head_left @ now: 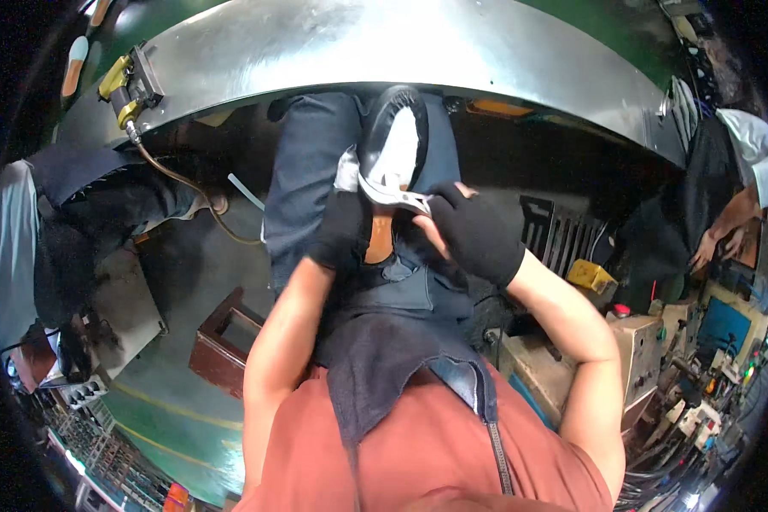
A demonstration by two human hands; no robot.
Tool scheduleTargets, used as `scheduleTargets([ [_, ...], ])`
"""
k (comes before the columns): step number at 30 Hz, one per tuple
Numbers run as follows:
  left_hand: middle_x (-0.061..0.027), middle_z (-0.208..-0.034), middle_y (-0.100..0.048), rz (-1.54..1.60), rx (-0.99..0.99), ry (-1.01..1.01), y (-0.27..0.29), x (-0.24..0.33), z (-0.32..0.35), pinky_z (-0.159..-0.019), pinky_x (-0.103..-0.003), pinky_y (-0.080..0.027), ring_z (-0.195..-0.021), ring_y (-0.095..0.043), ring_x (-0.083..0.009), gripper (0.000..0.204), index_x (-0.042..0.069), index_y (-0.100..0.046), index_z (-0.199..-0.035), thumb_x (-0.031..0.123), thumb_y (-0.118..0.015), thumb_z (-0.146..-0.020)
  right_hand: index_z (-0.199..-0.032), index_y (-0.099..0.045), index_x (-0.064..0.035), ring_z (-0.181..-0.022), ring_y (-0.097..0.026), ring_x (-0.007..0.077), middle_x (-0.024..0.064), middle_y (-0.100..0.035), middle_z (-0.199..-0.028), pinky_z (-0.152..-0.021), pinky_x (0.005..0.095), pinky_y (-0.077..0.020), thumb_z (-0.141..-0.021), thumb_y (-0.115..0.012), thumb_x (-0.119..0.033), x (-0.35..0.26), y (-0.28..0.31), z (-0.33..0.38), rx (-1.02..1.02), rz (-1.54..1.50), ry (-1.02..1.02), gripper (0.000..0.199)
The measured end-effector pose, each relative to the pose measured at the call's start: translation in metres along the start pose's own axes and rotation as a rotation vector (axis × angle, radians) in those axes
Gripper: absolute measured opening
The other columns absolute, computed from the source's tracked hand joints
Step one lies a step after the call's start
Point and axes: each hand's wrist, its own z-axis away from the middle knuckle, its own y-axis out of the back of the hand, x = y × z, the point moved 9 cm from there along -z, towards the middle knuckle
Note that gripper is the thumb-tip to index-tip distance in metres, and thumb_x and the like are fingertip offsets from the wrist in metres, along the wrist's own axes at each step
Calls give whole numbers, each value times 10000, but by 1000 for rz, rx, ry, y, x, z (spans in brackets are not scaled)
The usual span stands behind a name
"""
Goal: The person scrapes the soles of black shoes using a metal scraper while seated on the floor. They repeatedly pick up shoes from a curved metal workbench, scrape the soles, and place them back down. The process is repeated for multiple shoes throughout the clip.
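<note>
A shoe (398,141) on a tan last (381,239) lies across my lap, toe pointing away from me. Its black material wraps round a white bottom. My left hand (343,226), in a black glove, grips the shoe's left side; something silvery-white (347,169) covers the fingertips. My right hand (478,229), in a black glove with bare thumb and fingertips, is closed on a pale curved edge (401,198) of the shoe upper near the heel end. Whether a small tool is also between those fingers cannot be made out.
A curved metal bench (358,43) runs in front of my knees. A yellow air tool (128,90) with a hose rests on its left end. A brown stool (226,341) stands at left. Co-workers' arms (734,222) show at far right, beside machinery (640,350).
</note>
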Motion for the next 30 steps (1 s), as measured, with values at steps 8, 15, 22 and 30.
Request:
scheduleTargets([
  [8,-169,-1230,-534,-870,29,-333,11,28,3,-962,-336,-402,-1132,-514,-242,549,-28,-366,-1330,186,-591,-877,-808,-614,-48,-758,-610,267,133,-587,-877,-583,394,-502,-849,-577,-395,-4,25,1,-240,25,25,352],
  [15,-125,-1134,-575,-797,88,-161,49,31,-15,-929,-315,-407,-1043,-535,-210,399,-9,-508,-1206,315,-430,-986,-847,-599,-8,-690,-583,373,227,-604,-787,-626,422,-451,-926,-513,-344,30,-58,23,-351,-404,-201,356],
  [22,-124,-1154,-610,-1037,2,-150,55,-8,-27,-883,-298,-433,-1053,-566,-206,409,-13,-505,-1240,282,-484,-957,-831,-568,-2,-651,-541,308,172,-532,-713,-602,377,-415,-923,-519,-224,-16,31,8,-289,-418,-206,245],
  [30,-120,-1193,-541,-955,-99,-197,5,21,20,-925,-320,-429,-1071,-537,-197,644,3,-399,-1286,160,-740,-762,-799,-586,-39,-542,-554,214,142,-518,-590,-557,370,-442,-968,-395,-444,57,-59,55,-181,-662,-535,479],
])
